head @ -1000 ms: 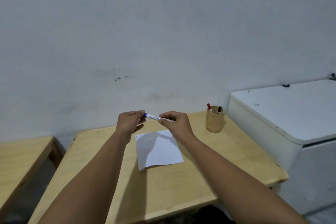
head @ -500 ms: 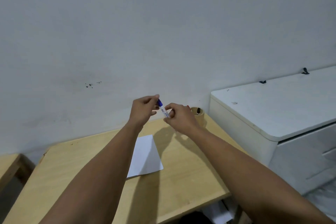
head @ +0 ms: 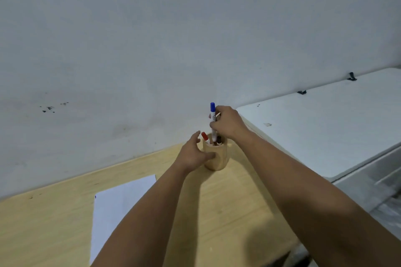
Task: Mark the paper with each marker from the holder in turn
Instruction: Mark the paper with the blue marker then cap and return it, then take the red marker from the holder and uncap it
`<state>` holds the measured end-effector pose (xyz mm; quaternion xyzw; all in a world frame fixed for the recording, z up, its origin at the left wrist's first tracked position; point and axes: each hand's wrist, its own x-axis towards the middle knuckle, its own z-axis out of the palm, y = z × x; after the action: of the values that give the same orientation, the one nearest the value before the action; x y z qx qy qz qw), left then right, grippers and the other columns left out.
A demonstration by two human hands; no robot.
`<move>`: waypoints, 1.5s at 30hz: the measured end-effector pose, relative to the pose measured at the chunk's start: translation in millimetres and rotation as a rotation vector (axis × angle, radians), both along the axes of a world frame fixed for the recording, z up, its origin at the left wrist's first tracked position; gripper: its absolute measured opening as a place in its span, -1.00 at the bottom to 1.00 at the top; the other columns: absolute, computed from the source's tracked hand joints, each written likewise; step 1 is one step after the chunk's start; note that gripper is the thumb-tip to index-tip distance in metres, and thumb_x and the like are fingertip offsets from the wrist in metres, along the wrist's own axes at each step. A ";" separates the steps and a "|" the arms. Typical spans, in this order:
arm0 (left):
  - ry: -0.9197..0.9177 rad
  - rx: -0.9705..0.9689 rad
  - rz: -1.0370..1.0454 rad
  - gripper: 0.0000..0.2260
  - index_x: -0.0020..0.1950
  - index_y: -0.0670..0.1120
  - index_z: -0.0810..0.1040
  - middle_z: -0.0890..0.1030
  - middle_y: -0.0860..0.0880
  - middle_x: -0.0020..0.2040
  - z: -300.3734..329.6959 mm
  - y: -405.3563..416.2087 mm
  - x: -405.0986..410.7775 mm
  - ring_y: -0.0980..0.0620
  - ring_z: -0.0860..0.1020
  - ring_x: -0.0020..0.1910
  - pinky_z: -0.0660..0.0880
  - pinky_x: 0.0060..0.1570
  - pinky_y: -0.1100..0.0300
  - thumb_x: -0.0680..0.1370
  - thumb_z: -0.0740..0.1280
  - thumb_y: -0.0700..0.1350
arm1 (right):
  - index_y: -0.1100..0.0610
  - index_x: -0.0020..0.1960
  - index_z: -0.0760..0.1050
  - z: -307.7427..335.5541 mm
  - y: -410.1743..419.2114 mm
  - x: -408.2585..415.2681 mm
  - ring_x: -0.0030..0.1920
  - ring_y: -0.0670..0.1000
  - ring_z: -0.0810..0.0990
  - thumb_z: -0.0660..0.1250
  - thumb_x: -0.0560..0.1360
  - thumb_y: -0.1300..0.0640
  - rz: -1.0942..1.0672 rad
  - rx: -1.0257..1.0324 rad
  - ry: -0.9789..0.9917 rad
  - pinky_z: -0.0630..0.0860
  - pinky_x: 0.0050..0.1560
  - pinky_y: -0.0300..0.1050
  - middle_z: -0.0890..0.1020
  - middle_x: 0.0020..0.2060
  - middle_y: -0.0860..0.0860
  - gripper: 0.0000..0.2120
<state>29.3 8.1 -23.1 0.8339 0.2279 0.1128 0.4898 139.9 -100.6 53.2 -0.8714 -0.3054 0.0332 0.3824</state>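
pale wood is what we see across the lower frame: the table point(head: 54, 223), with the white paper point(head: 117, 206) lying lower left. at centre stands the round wooden holder point(head: 217, 158), our left hand point(head: 193, 154) cupping its side, fingers spread, thumb on the wall. just above, our right hand point(head: 227, 122) pinches the blue-capped marker point(head: 213, 119) upright, its lower end inside the holder beside a red-capped marker point(head: 204, 136).
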 end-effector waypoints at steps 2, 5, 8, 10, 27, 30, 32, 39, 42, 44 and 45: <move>-0.024 -0.021 -0.007 -0.21 0.51 0.05 0.36 0.52 -0.02 0.43 -8.1 -1.6 8.9 -0.03 0.48 0.38 0.51 0.31 -0.01 0.36 0.64 -0.03 | 0.13 0.13 0.65 -5.7 2.9 2.8 0.03 0.16 0.71 0.45 0.50 0.20 0.022 -0.053 0.026 0.66 0.11 0.07 0.74 0.04 0.10 -0.79; -0.054 -0.061 -0.009 -0.32 0.39 0.05 0.47 0.62 0.05 0.28 -16.4 -3.9 14.6 0.03 0.59 0.22 0.57 0.23 -0.01 0.33 0.65 0.01 | 0.10 0.12 0.65 -13.6 5.5 3.9 0.03 0.14 0.71 0.41 0.51 0.12 0.041 -0.111 0.056 0.67 0.15 0.13 0.73 0.00 0.06 -0.81; -0.095 -0.076 -0.011 -0.38 0.32 0.07 0.51 0.66 0.10 0.19 -20.1 -5.1 14.2 0.06 0.64 0.14 0.61 0.16 -0.01 0.32 0.65 0.03 | 0.01 -0.10 0.58 -13.8 6.5 -0.3 -0.04 0.12 0.72 0.32 0.46 0.05 0.061 -0.139 0.038 0.66 0.15 0.18 0.70 -0.18 -0.03 -0.92; -0.101 -0.090 -0.008 -0.40 0.30 0.06 0.52 0.67 0.09 0.17 -20.6 -4.1 13.2 0.08 0.65 0.12 0.63 0.12 0.04 0.32 0.66 -0.01 | -0.01 -0.16 0.56 -10.3 5.7 -3.6 -0.05 0.06 0.70 0.34 0.46 0.04 0.088 -0.211 0.015 0.62 0.18 0.13 0.68 -0.26 -0.11 -0.94; -0.055 0.053 -0.001 0.00 0.62 0.08 0.20 0.53 0.01 0.44 26.3 3.6 -10.2 -0.03 0.56 0.31 0.55 0.24 0.03 0.30 0.63 0.17 | 0.02 -0.26 0.56 62.6 -1.4 -33.7 -0.10 0.04 0.63 0.48 0.45 -0.07 0.034 -0.014 -0.110 0.48 0.14 0.09 0.64 -0.29 -0.11 -0.78; 0.021 0.104 -0.022 -0.04 0.65 0.05 0.16 0.47 -0.07 0.49 19.2 5.5 -16.2 -0.03 0.54 0.31 0.49 0.16 0.14 0.37 0.62 0.05 | 0.04 -0.23 0.60 70.7 -5.8 -26.0 -0.28 0.02 0.55 0.48 0.45 0.01 0.028 0.210 -0.059 0.56 0.00 0.00 0.54 -0.51 -0.16 -0.85; 0.059 0.173 -0.022 -0.13 0.63 0.07 0.19 0.49 -0.11 0.46 19.0 13.1 -19.9 -0.03 0.55 0.25 0.49 0.20 0.12 0.43 0.58 -0.01 | 0.10 -0.13 0.66 76.1 -6.3 -24.3 -0.30 0.06 0.59 0.48 0.52 0.06 0.053 0.338 -0.047 0.56 -0.09 -0.05 0.62 -0.46 -0.09 -0.87; -0.087 0.220 0.197 -0.59 0.49 -0.01 0.45 0.62 -0.10 0.29 62.9 43.7 -79.9 -0.05 0.59 0.10 0.46 -0.01 0.15 0.64 0.31 -0.01 | 0.15 0.32 0.65 68.5 14.1 -71.7 -0.34 -0.02 0.59 0.36 0.69 0.11 0.246 0.394 0.188 0.59 -0.14 -0.04 0.59 -0.21 0.01 -0.74; -0.177 0.167 0.299 -0.66 0.29 -0.04 0.58 0.68 -0.08 0.14 76.7 53.8 -112.7 -0.08 0.63 0.08 0.49 0.07 0.06 0.67 0.20 0.12 | 0.22 0.26 0.68 53.1 22.9 -103.6 -0.22 0.00 0.57 0.35 0.67 0.22 0.350 0.260 0.264 0.55 -0.13 -0.11 0.61 -0.14 0.05 -0.77; -0.237 0.104 0.351 -0.56 0.10 -0.06 0.64 0.71 -0.05 0.00 82.5 57.2 -135.4 -0.06 0.67 0.00 0.55 0.08 0.00 0.65 0.15 0.24 | 0.20 0.21 0.71 44.3 30.5 -123.3 -0.21 0.00 0.61 0.41 0.64 0.19 0.417 0.204 0.268 0.56 -0.12 -0.11 0.65 -0.13 0.05 -0.81; -0.260 0.074 0.369 -0.51 0.01 -0.07 0.65 0.71 -0.04 -0.09 84.9 58.2 -146.8 -0.03 0.68 -0.09 0.56 0.01 0.02 0.64 0.13 0.28 | 0.14 0.17 0.72 41.3 34.8 -133.5 -0.21 -0.01 0.62 0.43 0.64 0.15 0.450 0.177 0.276 0.55 -0.14 -0.12 0.67 -0.13 0.04 -0.84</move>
<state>-117.5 66.4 61.8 0.7741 0.3072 0.3153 0.4550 6.4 -65.8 94.6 -0.7322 -0.4379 0.2090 0.4780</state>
